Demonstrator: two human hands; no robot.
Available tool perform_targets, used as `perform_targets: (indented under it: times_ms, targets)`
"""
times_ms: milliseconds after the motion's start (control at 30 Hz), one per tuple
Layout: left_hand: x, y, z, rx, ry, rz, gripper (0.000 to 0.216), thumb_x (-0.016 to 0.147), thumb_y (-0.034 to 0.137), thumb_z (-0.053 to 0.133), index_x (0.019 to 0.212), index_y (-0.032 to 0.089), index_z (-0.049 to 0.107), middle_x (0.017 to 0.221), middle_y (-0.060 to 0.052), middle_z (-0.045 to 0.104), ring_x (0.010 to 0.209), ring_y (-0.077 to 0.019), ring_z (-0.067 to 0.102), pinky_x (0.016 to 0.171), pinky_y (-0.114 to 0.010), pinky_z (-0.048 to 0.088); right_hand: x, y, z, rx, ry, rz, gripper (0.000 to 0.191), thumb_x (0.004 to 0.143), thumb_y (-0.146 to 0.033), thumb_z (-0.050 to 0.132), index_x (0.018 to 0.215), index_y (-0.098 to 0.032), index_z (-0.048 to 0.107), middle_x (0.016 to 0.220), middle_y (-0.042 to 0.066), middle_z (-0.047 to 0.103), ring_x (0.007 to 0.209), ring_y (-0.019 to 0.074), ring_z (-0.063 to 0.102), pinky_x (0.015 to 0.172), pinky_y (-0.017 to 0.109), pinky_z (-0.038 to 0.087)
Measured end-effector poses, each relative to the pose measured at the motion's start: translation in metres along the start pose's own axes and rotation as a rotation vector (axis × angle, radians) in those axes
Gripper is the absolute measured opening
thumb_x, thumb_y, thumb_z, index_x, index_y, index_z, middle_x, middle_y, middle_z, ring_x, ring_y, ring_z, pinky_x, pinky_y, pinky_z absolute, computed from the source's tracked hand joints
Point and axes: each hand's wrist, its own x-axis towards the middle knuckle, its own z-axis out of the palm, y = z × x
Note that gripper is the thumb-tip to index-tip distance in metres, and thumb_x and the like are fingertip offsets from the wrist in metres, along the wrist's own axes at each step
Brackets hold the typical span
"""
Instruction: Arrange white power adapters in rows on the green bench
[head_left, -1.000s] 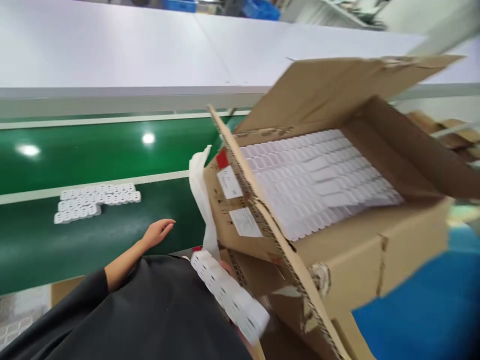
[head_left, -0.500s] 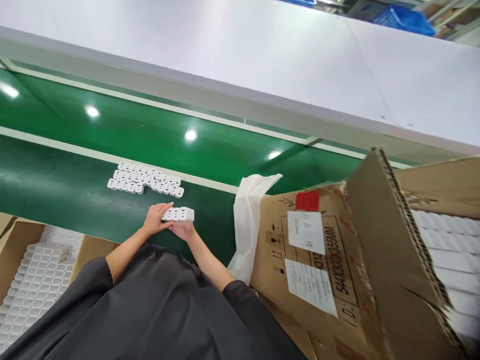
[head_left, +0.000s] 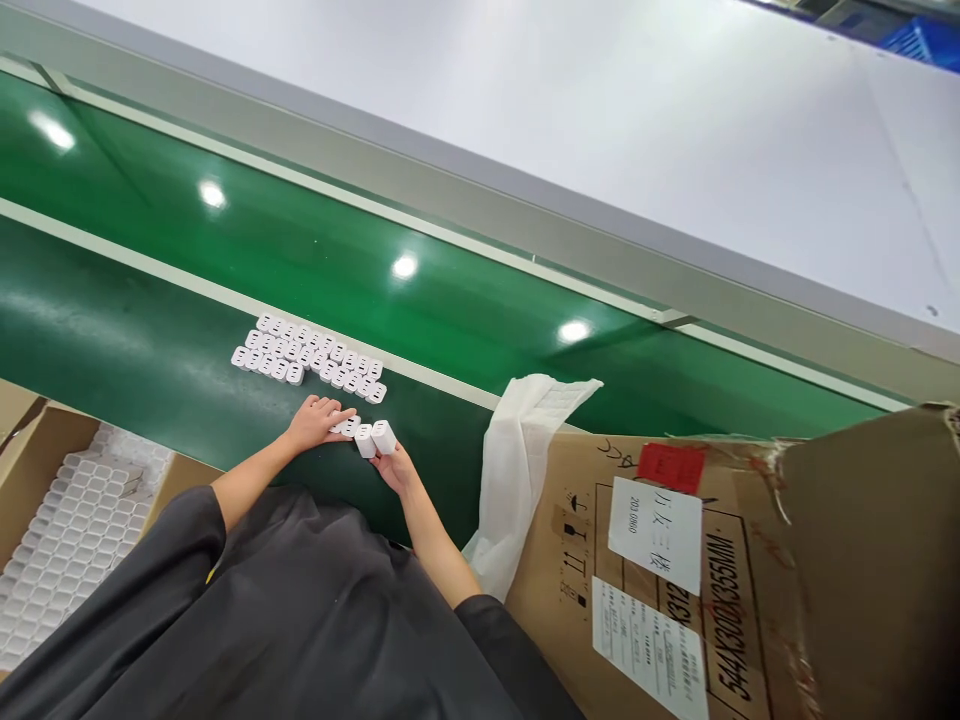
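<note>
In the head view, my right hand (head_left: 396,468) grips two white USB chargers (head_left: 383,437), which lean apart at the top and show dark port slots. My left hand (head_left: 312,424) is closed round more white chargers (head_left: 348,427) just to their left, low over the dark green bench. How many it holds is partly hidden by the fingers. Beyond both hands, several chargers (head_left: 300,345) stand in staggered rows on the bench, ports facing up.
A large cardboard box (head_left: 577,640) with labels stands on the right, a white plastic liner (head_left: 517,460) hanging from its side. At lower left an open carton (head_left: 165,490) holds rows of white chargers. A green belt (head_left: 300,230) and a white raised surface (head_left: 525,120) run behind.
The row of chargers held between both hands has come apart: two are now in my right hand, the others at my left. The camera view has tilted and shifted.
</note>
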Motion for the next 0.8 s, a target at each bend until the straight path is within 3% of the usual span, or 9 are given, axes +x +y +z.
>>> perform_targets:
  times_ms: [133,233,333,533,667,800]
  targets:
    - [0.012,-0.018,-0.005,0.059,-0.035,0.042,0.051,0.09,0.063,0.053,0.131,0.034,0.062,0.105,-0.011,0.067,0.097,-0.0267,0.056,0.088,-0.039,0.036,-0.001,0.008,-0.003,-0.034,0.053,-0.034,0.047,0.071,-0.043,0.082,0.109,-0.021,0.063,0.099,0.004,0.07,0.085,0.0191,0.067,0.072,0.035,0.058]
    - [0.018,-0.032,-0.011,0.089,-0.041,0.058,0.053,0.092,0.06,0.052,0.137,0.035,0.057,0.113,-0.012,0.066,0.104,-0.0285,0.055,0.093,-0.041,0.035,-0.003,0.007,-0.003,-0.106,0.056,-0.039,0.034,0.085,-0.035,0.073,0.111,-0.016,0.063,0.1,0.005,0.068,0.085,0.0164,0.066,0.076,0.035,0.058]
    - [0.021,-0.043,-0.016,0.106,-0.037,0.072,0.054,0.093,0.06,0.05,0.141,0.037,0.053,0.122,-0.012,0.064,0.112,-0.029,0.054,0.099,-0.042,0.032,-0.005,0.001,-0.005,-0.189,0.066,-0.047,0.026,0.09,-0.031,0.068,0.111,-0.014,0.064,0.105,0.005,0.067,0.091,0.0167,0.066,0.079,0.035,0.058]
    - [0.016,-0.05,-0.02,0.127,-0.004,0.063,0.049,0.095,0.054,0.049,0.14,0.035,0.055,0.128,-0.011,0.062,0.118,-0.0292,0.053,0.108,-0.046,0.026,-0.013,-0.013,-0.013,-0.268,0.105,-0.071,0.03,0.081,-0.027,0.073,0.109,-0.018,0.067,0.106,0.005,0.07,0.092,0.0185,0.067,0.08,0.035,0.057]
    - [0.013,-0.051,-0.019,0.132,0.02,0.047,0.046,0.096,0.052,0.05,0.137,0.032,0.058,0.129,-0.013,0.062,0.118,-0.0291,0.053,0.106,-0.044,0.031,-0.021,-0.017,-0.015,-0.246,0.106,-0.071,0.048,0.068,-0.026,0.072,0.116,-0.026,0.067,0.102,0.002,0.073,0.081,0.0189,0.07,0.079,0.035,0.058]
    - [0.019,-0.056,-0.02,0.128,0.032,0.048,0.054,0.092,0.058,0.054,0.137,0.028,0.058,0.13,-0.015,0.061,0.119,-0.0308,0.053,0.103,-0.043,0.036,-0.028,-0.018,-0.016,-0.226,0.073,-0.052,0.054,0.065,-0.025,0.07,0.119,-0.025,0.066,0.1,0.002,0.074,0.081,0.0198,0.071,0.081,0.036,0.058]
